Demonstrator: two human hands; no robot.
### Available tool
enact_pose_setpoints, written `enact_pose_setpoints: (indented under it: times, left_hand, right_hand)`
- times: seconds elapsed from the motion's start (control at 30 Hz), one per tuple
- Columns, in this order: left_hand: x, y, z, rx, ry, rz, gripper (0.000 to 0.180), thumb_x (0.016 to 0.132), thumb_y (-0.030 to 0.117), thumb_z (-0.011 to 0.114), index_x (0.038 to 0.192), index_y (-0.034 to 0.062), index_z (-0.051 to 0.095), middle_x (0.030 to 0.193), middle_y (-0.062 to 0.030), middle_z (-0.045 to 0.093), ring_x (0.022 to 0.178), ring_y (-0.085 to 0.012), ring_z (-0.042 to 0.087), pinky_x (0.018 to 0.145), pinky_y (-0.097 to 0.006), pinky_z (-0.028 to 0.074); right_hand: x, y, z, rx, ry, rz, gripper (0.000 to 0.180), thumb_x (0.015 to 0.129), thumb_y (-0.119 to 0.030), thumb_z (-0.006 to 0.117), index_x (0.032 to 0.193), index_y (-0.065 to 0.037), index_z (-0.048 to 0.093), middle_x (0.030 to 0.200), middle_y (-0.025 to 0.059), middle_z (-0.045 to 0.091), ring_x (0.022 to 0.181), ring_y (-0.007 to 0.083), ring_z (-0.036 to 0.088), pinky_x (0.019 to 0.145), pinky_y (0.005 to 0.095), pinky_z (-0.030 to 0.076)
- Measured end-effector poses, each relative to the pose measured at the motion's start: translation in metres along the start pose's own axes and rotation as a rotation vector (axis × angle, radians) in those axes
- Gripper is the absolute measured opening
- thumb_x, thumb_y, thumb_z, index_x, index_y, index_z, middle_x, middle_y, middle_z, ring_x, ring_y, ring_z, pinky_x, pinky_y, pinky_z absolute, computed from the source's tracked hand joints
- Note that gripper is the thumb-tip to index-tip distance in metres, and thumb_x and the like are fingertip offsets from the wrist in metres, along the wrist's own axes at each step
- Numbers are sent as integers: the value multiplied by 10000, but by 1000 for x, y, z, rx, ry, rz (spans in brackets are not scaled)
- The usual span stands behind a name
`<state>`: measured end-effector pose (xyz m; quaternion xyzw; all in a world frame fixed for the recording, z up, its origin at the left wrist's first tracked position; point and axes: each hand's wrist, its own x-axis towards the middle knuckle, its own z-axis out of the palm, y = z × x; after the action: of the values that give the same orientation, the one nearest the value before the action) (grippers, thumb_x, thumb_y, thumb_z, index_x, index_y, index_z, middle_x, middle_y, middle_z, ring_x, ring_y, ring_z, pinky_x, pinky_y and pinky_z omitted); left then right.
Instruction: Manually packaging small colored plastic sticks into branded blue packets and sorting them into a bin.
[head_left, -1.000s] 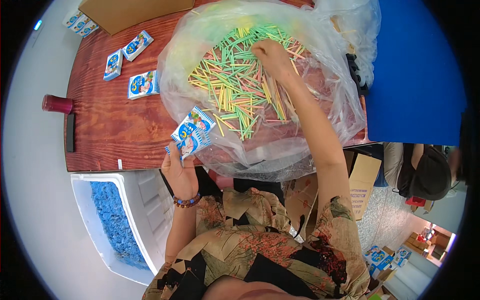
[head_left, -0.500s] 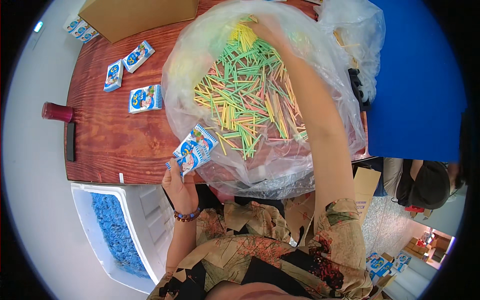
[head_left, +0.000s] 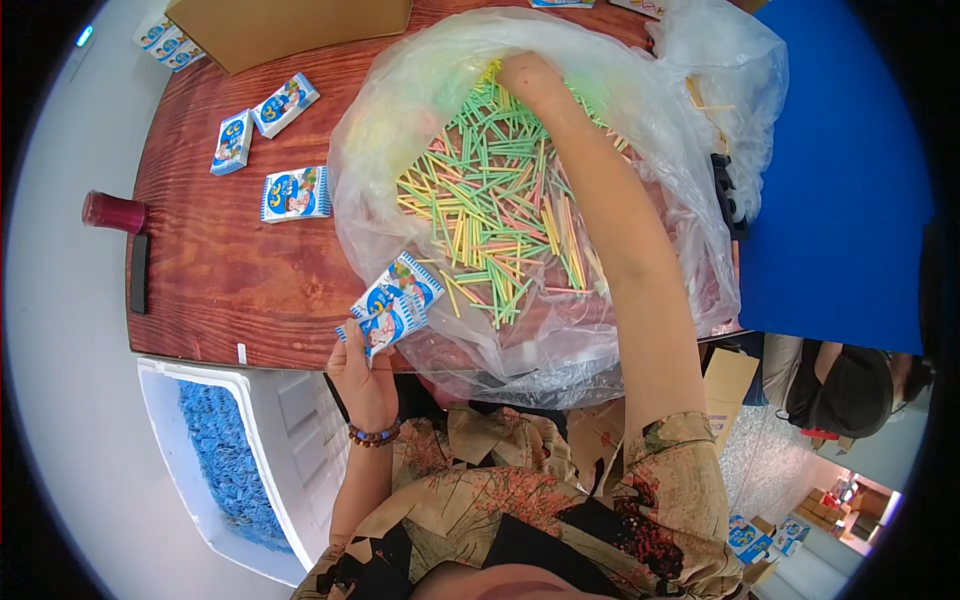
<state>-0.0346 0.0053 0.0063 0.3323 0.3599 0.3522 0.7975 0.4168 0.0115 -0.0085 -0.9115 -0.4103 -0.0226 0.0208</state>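
My left hand (head_left: 364, 388) is closed at the table's front edge, pinching the lower corner of blue-and-white printed packets (head_left: 402, 300), seemingly two overlapping. They tilt up beside the near left side of a large clear plastic bag (head_left: 352, 150). Inside that open bag lies a loose pile of thin green, yellow and pink sticks (head_left: 485, 205). My right arm reaches across the bag, and my right hand (head_left: 532, 82) is down among the sticks at the pile's far end. Its fingers are hidden behind the hand and in the sticks.
Three similar packets (head_left: 295, 193) lie left on the red-brown wooden table (head_left: 220, 290). A cardboard box (head_left: 290, 30) stands behind them; a dark red cup (head_left: 115, 212) is at the left edge. Below sits a white foam box (head_left: 270, 430) of blue pieces. A blue surface (head_left: 830, 180) fills the right.
My right hand has come slightly nearer and lower, now covering yellow sticks that showed before. My left hand still holds the packets in about the same place. The whole view has shifted a little.
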Motion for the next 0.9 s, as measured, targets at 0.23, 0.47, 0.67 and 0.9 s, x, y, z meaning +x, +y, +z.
enact_pose_setpoints:
  times: [0.23, 0.47, 0.67, 0.9]
  left_hand:
    - [-1, 1, -12, -11, 19, 17, 191, 957, 192, 542, 975, 32, 646, 945, -37, 683, 818, -98, 652, 659, -225, 526]
    - [-3, -1, -19, -45, 2, 12, 174, 954, 175, 545, 981, 36, 646, 951, -41, 679, 811, -93, 647, 655, -227, 523]
    - [-5, 0, -27, -55, -11, 20, 169, 955, 166, 543, 990, 35, 644, 929, -33, 676, 789, -84, 635, 636, -229, 516]
    - [-8, -1, -24, -54, -25, 18, 178, 957, 173, 541, 990, 27, 638, 938, -39, 674, 797, -89, 625, 642, -231, 504]
  right_hand:
    - [-34, -40, -29, 8, -18, 63, 322, 832, -140, 435, 996, 1, 674, 1091, 232, 630, 984, 392, 616, 847, 539, 467]
    - [-42, -17, -23, 273, 3, 75, 301, 885, -204, 441, 1055, 8, 571, 1059, 233, 620, 1017, 386, 588, 848, 484, 453]
    - [-58, 1, -8, 573, 227, -6, 300, 924, -262, 484, 1033, 15, 512, 964, 194, 618, 926, 343, 568, 819, 406, 422]
    - [-76, -1, -16, 1043, 157, 161, 253, 955, -225, 472, 1070, -8, 536, 904, 61, 598, 909, 194, 566, 815, 331, 426]
